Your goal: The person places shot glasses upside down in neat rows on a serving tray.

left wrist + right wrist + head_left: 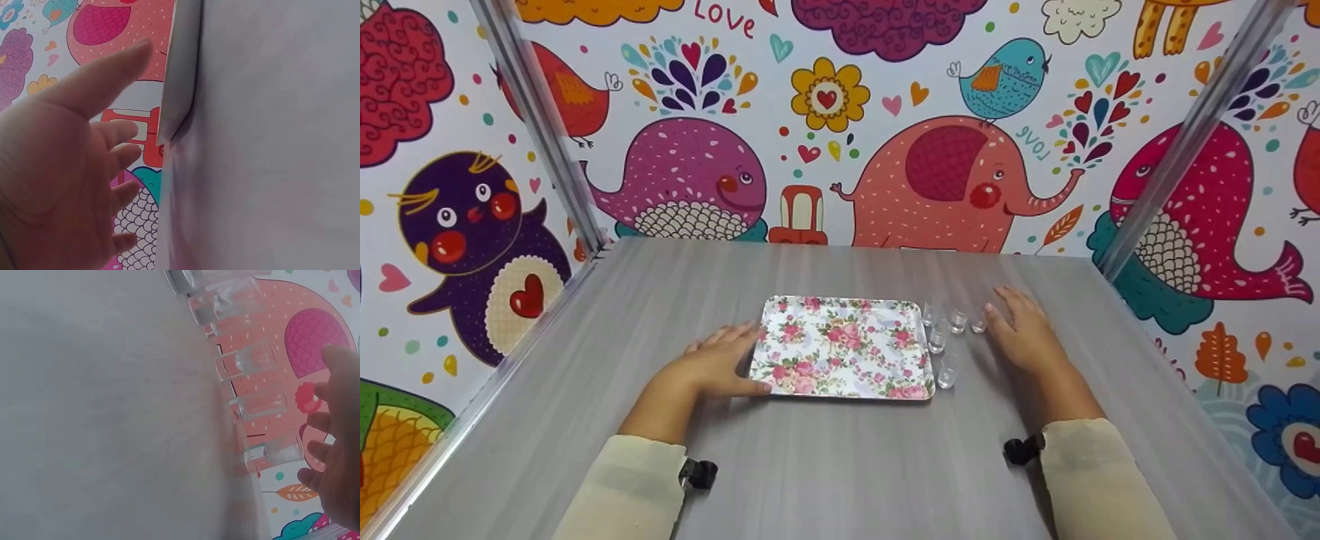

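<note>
A rectangular tray (844,349) with a pink rose pattern on white lies flat on the table. At its left edge is my left hand (720,364), the thumb by the near left corner and the other fingers spread towards the far side. In the left wrist view the fingers (121,157) are extended beside the tray's rim (183,73). Several small clear glasses (948,373) stand upright along and near the tray's right side. My right hand (1027,326) is just right of the rightmost glass (979,322), its fingers loosely extended and holding nothing.
The grey wood-grain table (840,465) runs back to a wall (825,157) printed with cartoon animals. Metal posts (544,127) rise at both back corners. Black wrist cameras (701,474) are strapped at both sleeves.
</note>
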{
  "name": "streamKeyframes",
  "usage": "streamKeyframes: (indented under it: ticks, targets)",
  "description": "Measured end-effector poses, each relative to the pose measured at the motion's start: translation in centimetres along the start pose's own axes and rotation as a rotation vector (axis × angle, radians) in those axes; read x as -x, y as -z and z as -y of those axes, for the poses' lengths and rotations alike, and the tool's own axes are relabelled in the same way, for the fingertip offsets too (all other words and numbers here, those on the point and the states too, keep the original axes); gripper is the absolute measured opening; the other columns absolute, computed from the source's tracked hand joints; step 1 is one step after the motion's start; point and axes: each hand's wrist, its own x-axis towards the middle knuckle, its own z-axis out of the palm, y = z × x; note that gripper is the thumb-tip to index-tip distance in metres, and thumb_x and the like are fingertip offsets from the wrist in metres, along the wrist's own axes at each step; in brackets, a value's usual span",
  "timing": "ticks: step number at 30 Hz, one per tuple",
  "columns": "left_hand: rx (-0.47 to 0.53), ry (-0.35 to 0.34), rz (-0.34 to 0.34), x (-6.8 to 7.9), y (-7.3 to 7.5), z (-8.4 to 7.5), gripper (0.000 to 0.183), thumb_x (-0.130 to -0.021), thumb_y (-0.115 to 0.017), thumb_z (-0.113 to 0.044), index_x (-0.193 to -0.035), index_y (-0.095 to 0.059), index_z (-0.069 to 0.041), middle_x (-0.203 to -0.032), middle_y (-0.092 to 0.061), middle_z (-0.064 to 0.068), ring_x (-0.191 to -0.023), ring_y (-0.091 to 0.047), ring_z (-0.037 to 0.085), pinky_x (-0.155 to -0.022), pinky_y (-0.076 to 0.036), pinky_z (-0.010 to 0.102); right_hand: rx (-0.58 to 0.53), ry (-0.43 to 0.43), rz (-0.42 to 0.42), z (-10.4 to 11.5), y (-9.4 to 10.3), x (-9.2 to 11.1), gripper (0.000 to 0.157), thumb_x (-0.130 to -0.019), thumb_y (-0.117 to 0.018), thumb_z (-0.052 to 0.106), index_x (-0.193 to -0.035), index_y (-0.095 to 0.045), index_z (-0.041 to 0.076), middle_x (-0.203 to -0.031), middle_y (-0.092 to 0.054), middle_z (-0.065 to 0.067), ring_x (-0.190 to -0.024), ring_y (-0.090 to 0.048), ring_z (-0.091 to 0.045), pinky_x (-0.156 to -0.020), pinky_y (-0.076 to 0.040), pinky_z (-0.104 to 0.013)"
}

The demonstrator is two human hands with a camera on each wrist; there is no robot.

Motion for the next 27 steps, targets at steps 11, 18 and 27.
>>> streamKeyframes:
  ticks: [11, 18, 27]
  targets:
    - [-0.003, 0.021, 0.041, -0.2, -0.3, 0.2, 0.107, -0.087, -0.081, -0.062, -0.17, -0.032, -0.016, -0.181, -0.022, 0.01, -0.166, -0.015, 0.047, -0.128, -0.011, 0.078, -0.163, -0.099, 0.047, -1.6, 0.4, -0.1, 0.086, -0.107, -0.033, 0.073, -0.173, -0.02, 0.02, -0.181, -0.014, -0.018, -0.167, -0.011, -0.048, -0.13, -0.012, -0.075]
    - [0.021, 0.033, 0.059, -0.4, -0.4, 0.4, 0.108, -0.087, -0.081, -0.063, -0.171, -0.03, -0.018, -0.18, -0.022, 0.011, -0.166, -0.017, 0.047, -0.128, -0.013, 0.078, -0.319, -0.167, 0.073, -2.5, 0.4, -0.3, 0.093, -0.104, -0.046, 0.073, -0.174, -0.013, 0.022, -0.181, -0.015, -0.016, -0.166, -0.016, -0.047, -0.13, -0.019, -0.073]
    - [0.069, 0.026, 0.091, -0.6, -0.5, 0.7, 0.109, -0.088, -0.082, -0.059, -0.171, -0.027, -0.014, -0.179, -0.023, 0.016, -0.166, -0.022, 0.045, -0.131, -0.024, 0.068, -0.439, -0.243, 0.068, -3.2, 0.2, -0.5, 0.097, -0.103, -0.067, 0.05, -0.174, -0.009, 0.018, -0.179, -0.025, -0.017, -0.164, -0.027, -0.044, -0.13, -0.029, -0.066]
